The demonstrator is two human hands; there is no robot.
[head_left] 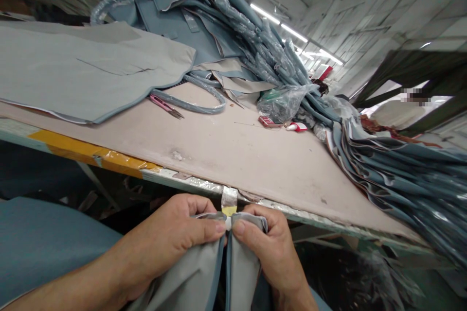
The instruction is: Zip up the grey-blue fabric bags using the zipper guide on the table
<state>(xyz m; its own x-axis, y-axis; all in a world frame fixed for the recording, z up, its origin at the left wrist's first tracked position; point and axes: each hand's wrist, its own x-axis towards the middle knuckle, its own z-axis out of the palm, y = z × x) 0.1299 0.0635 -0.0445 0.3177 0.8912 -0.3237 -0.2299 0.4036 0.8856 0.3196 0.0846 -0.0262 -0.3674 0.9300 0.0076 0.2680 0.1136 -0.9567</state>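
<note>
Below the table's front edge, my left hand (182, 228) pinches one edge of a grey fabric piece (189, 272) with blue edging. My right hand (270, 238) pinches the facing edge of grey fabric, thumb on top. Both thumbs are close together, with a narrow gap between the two blue edges. A small white bit (228, 223) shows between the thumbs; I cannot tell what it is. Just above it a strip of clear and yellow tape (229, 201) hangs at the table edge. The fingers beneath the fabric are hidden.
On the beige table (233, 141) lie pink-handled thread snips (166, 106), a large grey fabric panel (91, 68), a small red box (268, 121) and a clear plastic bag (284, 102). Blue pieces in plastic (255, 39) are heaped behind; more folded pieces (397, 170) hang at right.
</note>
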